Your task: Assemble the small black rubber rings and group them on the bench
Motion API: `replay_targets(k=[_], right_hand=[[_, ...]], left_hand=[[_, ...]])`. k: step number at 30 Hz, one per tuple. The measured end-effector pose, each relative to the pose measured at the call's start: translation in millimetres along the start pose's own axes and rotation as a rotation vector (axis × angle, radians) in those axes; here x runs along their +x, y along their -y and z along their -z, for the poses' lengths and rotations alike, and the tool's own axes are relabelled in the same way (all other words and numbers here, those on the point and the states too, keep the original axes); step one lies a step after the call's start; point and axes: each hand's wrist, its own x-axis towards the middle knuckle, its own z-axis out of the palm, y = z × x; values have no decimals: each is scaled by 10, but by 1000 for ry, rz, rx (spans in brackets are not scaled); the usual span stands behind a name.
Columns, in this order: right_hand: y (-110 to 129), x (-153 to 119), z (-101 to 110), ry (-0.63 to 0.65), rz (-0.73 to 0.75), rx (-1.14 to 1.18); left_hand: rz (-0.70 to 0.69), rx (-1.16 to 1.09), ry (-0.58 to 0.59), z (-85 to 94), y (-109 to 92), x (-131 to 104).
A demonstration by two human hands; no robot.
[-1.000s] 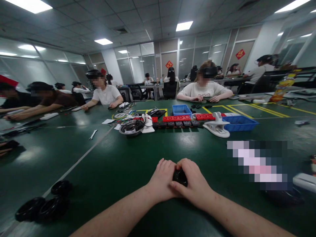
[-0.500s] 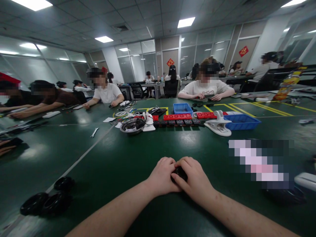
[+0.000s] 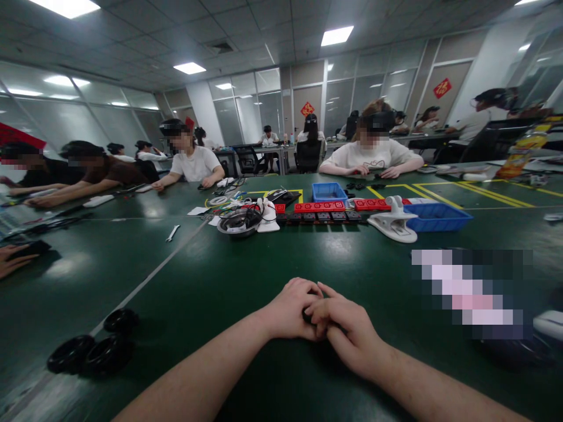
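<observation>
A glossy black object [image 3: 307, 317] sits between my hands, low over the green table; only a small part of it shows, so its shape is mostly hidden. My left hand [image 3: 291, 308] is wrapped round it from the left, fingers curled over the far side. From the right, my right hand [image 3: 347, 328] has its fingers bent onto the object and partly overlaps the left hand; its index finger is raised a little. Off to the left, three glossy black rings [image 3: 108, 354] lie close together on the table.
Ahead stand a metal bowl [image 3: 238, 225] with cables, red and black socket strips [image 3: 319, 207], a white clamp [image 3: 396, 221] and blue trays [image 3: 440, 219]. A wrench [image 3: 173, 233] lies to the left. A blurred-out item [image 3: 466, 290] is at right. Other people sit around the table.
My right hand has shifted its fingers: the thumb has moved down and the fingers now curl over the black object, covering more of it. My left hand keeps its grip. The view has turned slightly left.
</observation>
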Motion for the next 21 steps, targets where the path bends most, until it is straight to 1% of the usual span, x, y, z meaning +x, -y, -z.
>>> replay_targets(k=[3,5,7,10,12,14,18,21], right_hand=[[27,-4,21,55,37,-58],[45,1,38,71,23,-177],[43,10,43,49,-61,-327],[0,23,22,44,-247,-483],[-31,28,-1,81,-345,-519],[-43,33,-18,110,-399,-531],[-29,42,-28,118,-431,-553],[-33,42,-34,94,-408,-561]], left_hand=[[11,8,6,-5,-3,-3],[39,-10,-2,-10,-23,-11],[102,-32,-10,-23,-67,-21],[235,-30,-5,-70,-167,-30],[304,-10,-8,-110,-236,-29],[344,6,-28,-137,-285,-22],[392,-1,-74,-130,-304,-4],[399,-4,-112,-125,-287,0]])
